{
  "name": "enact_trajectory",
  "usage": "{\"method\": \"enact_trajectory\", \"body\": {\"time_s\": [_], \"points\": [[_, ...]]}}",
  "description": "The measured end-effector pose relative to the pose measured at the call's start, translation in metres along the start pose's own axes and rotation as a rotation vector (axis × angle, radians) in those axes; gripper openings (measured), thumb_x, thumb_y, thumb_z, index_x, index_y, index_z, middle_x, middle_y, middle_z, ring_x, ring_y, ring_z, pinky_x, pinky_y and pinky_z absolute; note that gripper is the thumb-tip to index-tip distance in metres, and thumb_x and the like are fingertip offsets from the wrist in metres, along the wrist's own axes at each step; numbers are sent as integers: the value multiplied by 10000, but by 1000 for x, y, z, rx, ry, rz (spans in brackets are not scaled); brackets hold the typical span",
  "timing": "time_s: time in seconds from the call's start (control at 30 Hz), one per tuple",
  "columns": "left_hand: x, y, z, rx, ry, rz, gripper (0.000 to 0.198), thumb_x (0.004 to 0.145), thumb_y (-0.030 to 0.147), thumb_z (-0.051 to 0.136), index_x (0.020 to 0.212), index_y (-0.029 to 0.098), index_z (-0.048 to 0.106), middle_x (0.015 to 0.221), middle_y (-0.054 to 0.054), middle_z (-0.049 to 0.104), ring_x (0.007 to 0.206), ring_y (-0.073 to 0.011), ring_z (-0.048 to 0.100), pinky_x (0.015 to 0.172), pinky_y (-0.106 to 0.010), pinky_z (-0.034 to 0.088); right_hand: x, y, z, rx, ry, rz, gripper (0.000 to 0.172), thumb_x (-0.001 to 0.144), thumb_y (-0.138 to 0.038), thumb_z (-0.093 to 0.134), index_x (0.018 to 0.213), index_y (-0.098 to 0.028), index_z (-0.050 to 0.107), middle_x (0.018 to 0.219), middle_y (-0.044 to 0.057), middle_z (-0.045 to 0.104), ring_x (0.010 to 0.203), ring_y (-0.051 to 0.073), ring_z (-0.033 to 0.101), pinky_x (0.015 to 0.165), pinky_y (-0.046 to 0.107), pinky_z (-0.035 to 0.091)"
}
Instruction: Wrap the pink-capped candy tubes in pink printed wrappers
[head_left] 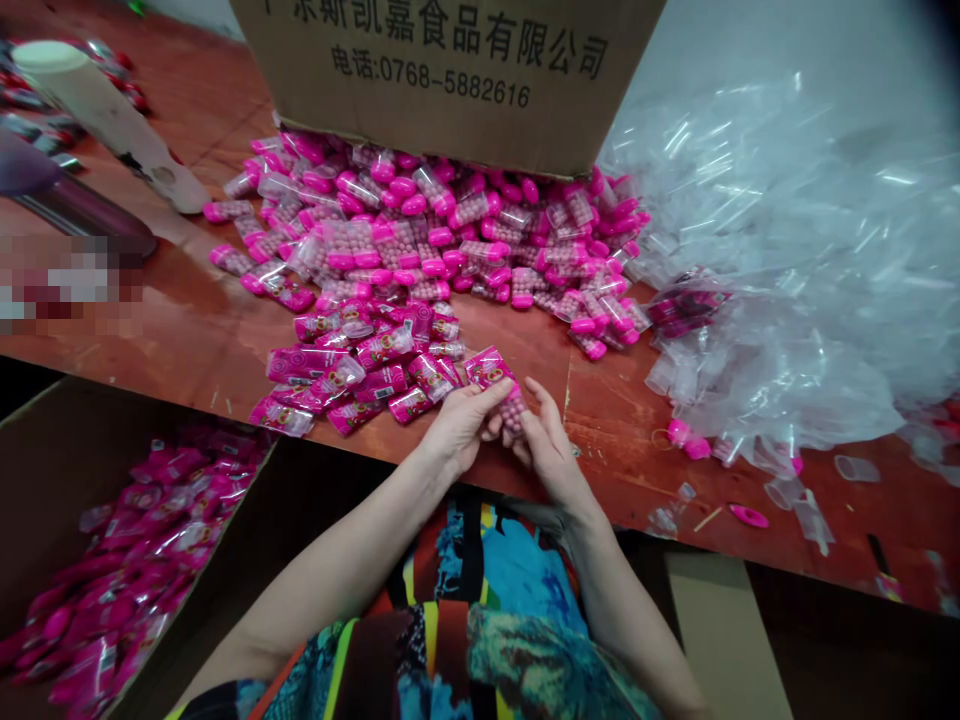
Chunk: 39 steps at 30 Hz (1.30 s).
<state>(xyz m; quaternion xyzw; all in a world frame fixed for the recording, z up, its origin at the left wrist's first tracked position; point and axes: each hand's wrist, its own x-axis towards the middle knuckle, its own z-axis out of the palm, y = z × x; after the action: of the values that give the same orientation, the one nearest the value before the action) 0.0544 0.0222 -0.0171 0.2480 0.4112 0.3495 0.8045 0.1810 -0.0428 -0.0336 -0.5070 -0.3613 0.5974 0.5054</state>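
Close to the table's front edge, both my hands are closed around one small candy bottle [513, 410] filled with pink balls. My left hand [466, 425] pinches it from the left, its thumb over a printed pink sleeve [486, 367] at the bottle's upper end. From the right, my right hand [549, 440] grips the lower end, fingers partly hidden. How far the sleeve covers the bottle, I cannot tell. Just left of my hands lies a heap of sleeved candy bottles [382, 380]. Behind it spreads a larger pile of unsleeved candy bottles [420, 235] with pink caps.
A cardboard box [450, 90] stands behind the pile. Clear plastic bags [795, 270] fill the right side. Below left, an open carton [247, 500] holds many sleeved bottles. A whitish cylinder [105, 120] leans at the left. Loose caps and clear tubes [855, 468] lie at the right.
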Motion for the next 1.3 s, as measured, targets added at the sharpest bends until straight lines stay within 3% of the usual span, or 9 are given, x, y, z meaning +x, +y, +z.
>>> {"method": "enact_trajectory", "body": {"time_s": [0.1, 0.17, 0.3, 0.43, 0.53, 0.73, 0.87, 1.0, 1.3], "points": [[-2, 2, -1, 13, -51, -15, 426, 757, 499, 801, 613, 138, 626, 452, 4, 505, 394, -60, 404, 408, -221, 187, -6, -3, 2, 209, -77, 127, 602, 976, -507, 552, 1502, -310, 334, 690, -64, 590, 392, 60, 275, 385, 192, 222], [-3, 3, -1, 49, -88, -24, 438, 786, 520, 773, 613, 147, 623, 447, -10, 515, 397, -72, 416, 411, -232, 183, -7, -3, 4, 249, -64, 133, 604, 968, -507, 566, 1493, -316, 337, 689, -71, 580, 382, 49, 224, 375, 188, 191], [-4, 2, -1, 100, -59, -11, 423, 788, 506, 787, 623, 152, 625, 430, -9, 507, 378, -75, 410, 411, -252, 171, -7, 0, 8, 111, 63, 32, 736, 928, -469, 659, 1529, -291, 273, 668, -73, 574, 425, 66, 332, 402, 186, 230], [-3, 0, -1, 36, -31, -55, 400, 781, 472, 788, 630, 140, 623, 433, -7, 519, 365, -68, 401, 405, -238, 171, -7, 1, 10, 140, 31, 84, 704, 972, -493, 572, 1553, -277, 239, 661, -80, 551, 394, 56, 239, 391, 203, 180], [-2, -1, 0, -21, -35, -93, 404, 782, 459, 772, 600, 146, 593, 409, 18, 477, 361, -70, 403, 405, -224, 209, -8, 2, 11, 47, 77, 24, 753, 958, -474, 606, 1569, -244, 232, 657, -71, 544, 452, 79, 344, 427, 212, 233], [0, -7, 7, -27, 157, -9, 361, 748, 375, 826, 623, 159, 566, 418, 49, 465, 340, -50, 348, 385, -223, 193, -8, 11, 12, -47, 91, -59, 700, 987, -412, 582, 1577, -246, 243, 721, -50, 541, 588, 105, 459, 535, 229, 351], [1, -9, 4, -87, 3, -100, 348, 805, 392, 788, 648, 159, 583, 400, 67, 403, 351, -42, 286, 404, -225, 203, -10, 10, 12, 25, 112, -27, 708, 964, -415, 617, 1562, -265, 269, 733, -44, 549, 586, 104, 471, 522, 220, 356], [0, -5, -4, -54, -128, -161, 309, 843, 380, 745, 678, 146, 628, 414, 44, 429, 368, -49, 307, 417, -229, 204, -13, 4, 10, 146, 59, 95, 716, 970, -465, 585, 1568, -280, 237, 690, -63, 547, 428, 59, 288, 414, 203, 211], [0, 2, -6, -75, -206, -202, 247, 853, 336, 717, 720, 140, 650, 398, 64, 386, 377, -54, 293, 438, -222, 223, -13, 3, 4, 15, 65, 70, 781, 951, -507, 603, 1567, -232, 208, 679, -62, 541, 459, 76, 340, 434, 216, 213]]}}
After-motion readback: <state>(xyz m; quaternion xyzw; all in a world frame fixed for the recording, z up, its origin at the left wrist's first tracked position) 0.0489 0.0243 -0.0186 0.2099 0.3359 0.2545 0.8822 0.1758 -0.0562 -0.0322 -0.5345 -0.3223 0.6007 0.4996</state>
